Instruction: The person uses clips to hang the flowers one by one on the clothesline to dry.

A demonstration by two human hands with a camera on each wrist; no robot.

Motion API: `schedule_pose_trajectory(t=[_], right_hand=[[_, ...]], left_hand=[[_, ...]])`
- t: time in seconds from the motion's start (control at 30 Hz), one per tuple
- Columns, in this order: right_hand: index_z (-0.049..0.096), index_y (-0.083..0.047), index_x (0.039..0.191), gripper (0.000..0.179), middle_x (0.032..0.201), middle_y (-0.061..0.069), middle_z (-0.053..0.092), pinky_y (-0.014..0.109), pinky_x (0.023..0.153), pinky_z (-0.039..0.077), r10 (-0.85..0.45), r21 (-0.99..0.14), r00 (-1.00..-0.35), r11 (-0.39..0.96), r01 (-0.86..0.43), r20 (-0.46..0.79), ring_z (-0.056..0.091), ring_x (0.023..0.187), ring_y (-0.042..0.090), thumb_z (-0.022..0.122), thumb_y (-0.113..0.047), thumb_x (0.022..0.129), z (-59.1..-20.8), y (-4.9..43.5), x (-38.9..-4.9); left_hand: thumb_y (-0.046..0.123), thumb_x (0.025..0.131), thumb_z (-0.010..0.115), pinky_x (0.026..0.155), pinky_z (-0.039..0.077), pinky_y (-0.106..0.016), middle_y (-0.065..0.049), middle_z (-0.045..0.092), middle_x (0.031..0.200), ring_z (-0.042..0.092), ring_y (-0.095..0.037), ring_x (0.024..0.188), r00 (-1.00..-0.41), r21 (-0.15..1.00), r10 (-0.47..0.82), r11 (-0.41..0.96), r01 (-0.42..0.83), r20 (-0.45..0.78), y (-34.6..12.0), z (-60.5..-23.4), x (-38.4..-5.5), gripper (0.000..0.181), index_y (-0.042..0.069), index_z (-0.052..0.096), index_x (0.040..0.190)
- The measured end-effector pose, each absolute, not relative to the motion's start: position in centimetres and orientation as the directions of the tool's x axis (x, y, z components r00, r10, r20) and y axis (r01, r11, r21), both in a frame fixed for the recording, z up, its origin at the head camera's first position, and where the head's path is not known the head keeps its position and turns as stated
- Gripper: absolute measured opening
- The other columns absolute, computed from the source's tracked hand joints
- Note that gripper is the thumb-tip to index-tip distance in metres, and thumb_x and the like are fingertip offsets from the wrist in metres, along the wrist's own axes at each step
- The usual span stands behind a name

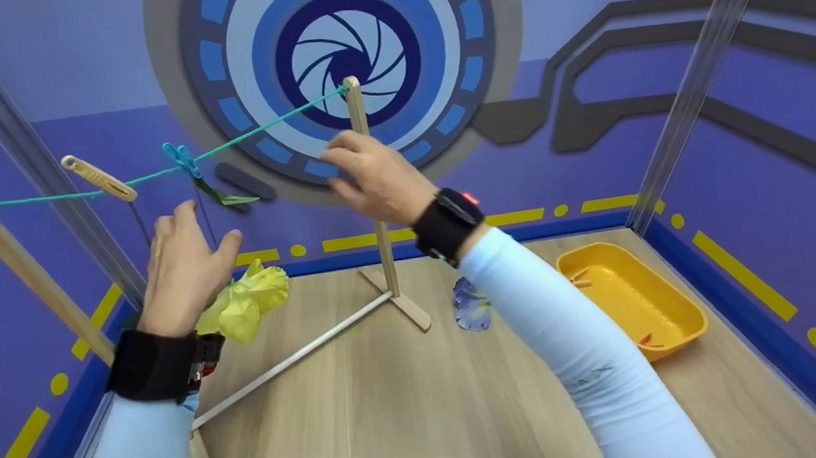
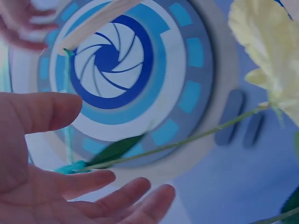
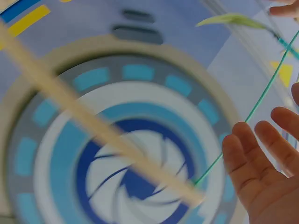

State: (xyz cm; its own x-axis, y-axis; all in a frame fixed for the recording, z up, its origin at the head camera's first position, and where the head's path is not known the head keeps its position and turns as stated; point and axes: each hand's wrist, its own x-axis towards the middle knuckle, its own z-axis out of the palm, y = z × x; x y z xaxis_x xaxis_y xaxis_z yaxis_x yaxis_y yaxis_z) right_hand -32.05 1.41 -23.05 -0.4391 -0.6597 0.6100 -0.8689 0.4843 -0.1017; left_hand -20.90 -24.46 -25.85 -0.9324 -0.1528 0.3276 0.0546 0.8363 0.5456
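Note:
A teal cord [image 1: 263, 128] runs between two wooden posts. On it a blue clothespin [image 1: 181, 159] grips the stem end of a yellow flower [image 1: 247, 300], which hangs head down with a green leaf [image 1: 221, 195] near the pin. My left hand [image 1: 183, 269] is just below the cord, fingers spread and holding nothing, partly covering the stem and bloom. Farther left on the cord sits a beige clothespin [image 1: 98, 177], a thin stem beneath it. Near the far post [image 1: 358, 109], my right hand [image 1: 381, 178] is raised with loosely bent, empty fingers.
A purple flower [image 1: 471, 304] lies on the table, partly behind the right sleeve. At the right stands a yellow tub [image 1: 689, 322] with a few small clothespins inside. A white rod [image 1: 296, 357] joins the post feet; the near post [image 1: 33, 276] rises at left.

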Motion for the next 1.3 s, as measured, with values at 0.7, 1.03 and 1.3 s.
schedule_pose_trajectory(t=[0.7, 1.03, 1.3], right_hand=[[0.067, 0.007, 0.130, 0.036, 0.132, 0.028, 0.065, 0.058, 0.108, 0.044, -0.117, -0.355, -0.613, 0.724, -0.591, 0.781, 0.058, 0.125, 0.046, 0.069, -0.010, 0.098, -39.5, 22.2, -30.8], [0.068, 0.010, 0.125, 0.035, 0.126, 0.030, 0.067, 0.060, 0.103, 0.046, 0.018, -0.429, -0.661, 0.773, -0.466, 0.751, 0.061, 0.118, 0.049, 0.072, -0.005, 0.094, -46.2, 27.6, -27.4], [0.068, 0.012, 0.122, 0.032, 0.123, 0.033, 0.066, 0.062, 0.103, 0.045, 0.136, -0.503, -0.700, 0.790, -0.350, 0.701, 0.061, 0.116, 0.051, 0.070, -0.002, 0.094, -48.5, 31.4, -25.6]], left_hand=[[0.031, 0.104, 0.063, 0.117, 0.030, -0.062, -0.035, 0.040, 0.153, 0.036, -0.050, 0.144, -0.643, 0.338, -0.049, 0.880, 0.334, 0.764, -13.3, -35.3, -22.5, 0.064, -0.011, 0.044, 0.148], [0.030, 0.099, 0.069, 0.113, 0.035, -0.063, -0.029, 0.044, 0.152, 0.040, -0.048, 0.143, -0.701, 0.345, 0.029, 0.855, 0.387, 0.713, -8.3, -41.9, -23.3, 0.063, -0.008, 0.049, 0.146], [0.028, 0.098, 0.071, 0.113, 0.037, -0.061, -0.027, 0.051, 0.146, 0.047, -0.043, 0.139, -0.756, 0.411, 0.056, 0.812, 0.415, 0.652, -4.8, -46.1, -23.0, 0.058, -0.006, 0.055, 0.142]])
